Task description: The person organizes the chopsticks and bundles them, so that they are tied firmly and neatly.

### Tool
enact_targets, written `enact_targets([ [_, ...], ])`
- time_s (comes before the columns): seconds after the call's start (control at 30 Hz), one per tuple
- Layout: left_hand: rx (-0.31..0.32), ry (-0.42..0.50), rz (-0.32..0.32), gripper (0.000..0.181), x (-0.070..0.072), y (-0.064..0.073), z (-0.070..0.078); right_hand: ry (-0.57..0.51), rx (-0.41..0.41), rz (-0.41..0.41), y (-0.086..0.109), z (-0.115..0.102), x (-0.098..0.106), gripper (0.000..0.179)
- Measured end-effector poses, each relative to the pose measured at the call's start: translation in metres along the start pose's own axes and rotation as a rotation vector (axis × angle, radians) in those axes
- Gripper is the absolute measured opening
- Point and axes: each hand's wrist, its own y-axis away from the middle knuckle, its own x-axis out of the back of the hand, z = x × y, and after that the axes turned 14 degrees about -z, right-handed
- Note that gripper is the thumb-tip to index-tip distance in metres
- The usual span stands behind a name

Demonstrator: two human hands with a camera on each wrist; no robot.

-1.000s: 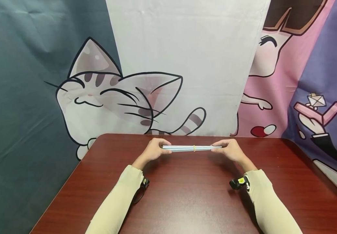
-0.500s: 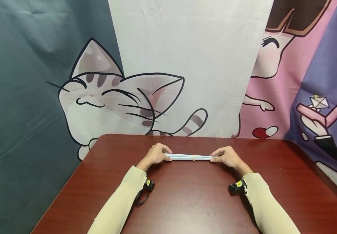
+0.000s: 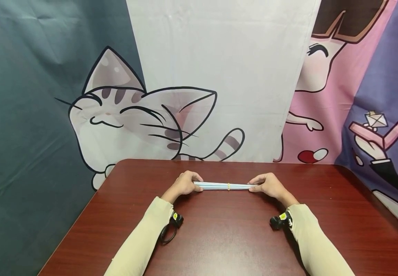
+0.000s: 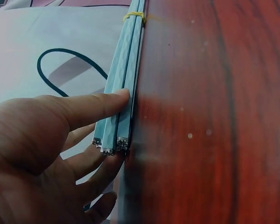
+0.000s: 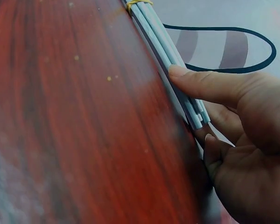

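A bundle of slim, pale blue, chopstick-like sticks (image 3: 216, 186) lies crosswise low over the far part of the table, with a yellow rubber band (image 3: 228, 186) round its middle. My left hand (image 3: 185, 183) pinches the left end, thumb on the near side and fingers behind. In the left wrist view the sticks (image 4: 115, 112) show blunt ends with a dark metallic pattern. At the opposite end my right hand (image 3: 270, 185) holds the bundle between thumb and fingers. Slightly uneven stick tips (image 5: 198, 122) stick out past that thumb in the right wrist view.
The red-brown wooden table (image 3: 219, 230) has its far edge just beyond the hands. Behind it hangs a cloth backdrop (image 3: 226, 57) printed with a cat and cartoon figures. Each wrist carries a small black camera (image 3: 177, 219).
Both hands have brought the bundle down and slightly nearer to me since one second ago, from raised to low at the tabletop. Over the last half second it has hardly moved.
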Motion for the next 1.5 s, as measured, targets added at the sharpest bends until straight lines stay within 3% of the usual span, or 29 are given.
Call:
enact_targets([
  [0.93, -0.034, -0.009, -0.025, 0.025, -0.001, 0.003, 0.002, -0.014, 0.014, -0.015, 0.0, 0.002, 0.001, 0.028],
  [1.5, -0.017, 0.001, -0.006, 0.039, 0.005, 0.005, 0.005, -0.052, 0.039, 0.01, 0.002, -0.002, 0.012, 0.029],
])
